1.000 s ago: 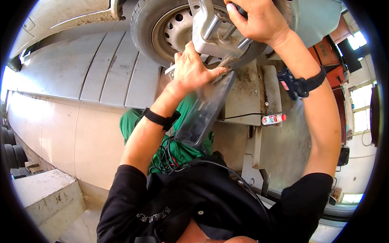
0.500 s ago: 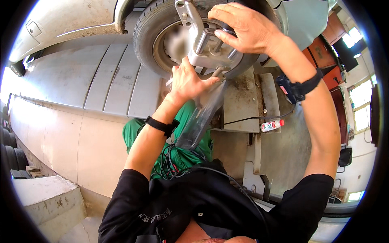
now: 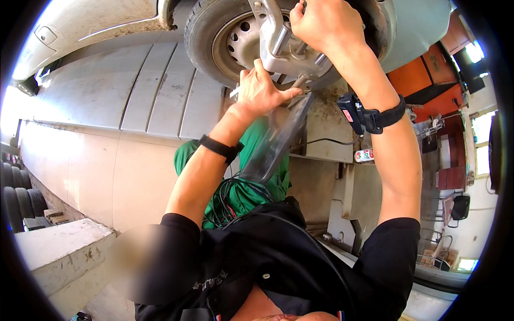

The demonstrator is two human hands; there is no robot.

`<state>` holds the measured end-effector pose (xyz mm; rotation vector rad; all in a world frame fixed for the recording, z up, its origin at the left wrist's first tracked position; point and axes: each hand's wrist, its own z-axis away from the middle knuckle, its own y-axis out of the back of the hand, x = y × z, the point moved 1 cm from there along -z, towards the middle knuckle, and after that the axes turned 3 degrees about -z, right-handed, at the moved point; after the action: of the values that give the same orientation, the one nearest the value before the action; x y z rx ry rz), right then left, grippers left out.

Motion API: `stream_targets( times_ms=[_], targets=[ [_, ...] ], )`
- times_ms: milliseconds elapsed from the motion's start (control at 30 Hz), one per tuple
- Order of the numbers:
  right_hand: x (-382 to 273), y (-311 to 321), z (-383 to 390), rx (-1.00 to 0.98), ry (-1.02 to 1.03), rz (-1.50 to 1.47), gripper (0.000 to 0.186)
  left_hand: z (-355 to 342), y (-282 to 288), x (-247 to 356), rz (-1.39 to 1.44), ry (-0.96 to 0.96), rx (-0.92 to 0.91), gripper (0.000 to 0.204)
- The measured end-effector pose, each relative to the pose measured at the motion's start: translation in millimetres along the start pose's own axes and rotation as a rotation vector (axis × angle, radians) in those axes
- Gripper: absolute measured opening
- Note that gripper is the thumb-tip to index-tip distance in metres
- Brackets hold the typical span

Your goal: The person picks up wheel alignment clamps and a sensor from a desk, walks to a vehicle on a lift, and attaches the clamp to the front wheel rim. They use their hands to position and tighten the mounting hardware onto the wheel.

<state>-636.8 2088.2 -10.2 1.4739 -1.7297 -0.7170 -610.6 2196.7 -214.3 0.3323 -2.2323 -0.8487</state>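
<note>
A metal wheel clamp (image 3: 273, 61) with shiny rods stands against the car wheel (image 3: 206, 59), in front of its steel rim (image 3: 235, 40). Low on the clamp, my left hand (image 3: 259, 93) grips it, index finger pointing up along its edge and thumb stretched right toward a metal peg (image 3: 301, 81). My right hand (image 3: 333, 27) is closed at the clamp's upper right, around a dark knob that it mostly hides. Below my left hand, a clear plastic panel (image 3: 276, 147) hangs at a slant from the clamp.
Black cables (image 3: 230, 200) lie across my green trousers. To the right, a small bottle (image 3: 363, 155) rests on a grey block behind my forearm. Grey metal plates (image 3: 160, 88) extend left of the wheel. A white ledge (image 3: 61, 249) and stacked tyres (image 3: 24, 200) are farther left.
My right hand has turned and closed more tightly around the knob, its forearm swinging inward. My left hand keeps its place on the clamp. The whole view has shifted slightly.
</note>
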Motion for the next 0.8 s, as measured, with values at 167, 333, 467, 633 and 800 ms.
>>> stream_targets(
  times_ms=[167,333,467,633,800],
  targets=[
    [9,30,11,-0.116,0.185,-0.121,0.023,-2,-6,-2,0.004,0.017,-0.060,0.103],
    [19,40,1,0.004,0.717,-0.292,0.020,0,2,3,-0.030,0.047,-0.075,0.100],
    [12,15,5,0.095,0.401,-0.200,0.018,3,-2,3,-0.036,0.026,-0.065,0.099],
    [-17,15,4,0.013,0.000,0.005,0.015,5,3,4,-0.065,0.022,-0.047,0.102],
    [-5,47,1,-0.188,0.206,-0.131,0.012,-3,8,5,-0.013,0.078,-0.110,0.104]
  ],
)
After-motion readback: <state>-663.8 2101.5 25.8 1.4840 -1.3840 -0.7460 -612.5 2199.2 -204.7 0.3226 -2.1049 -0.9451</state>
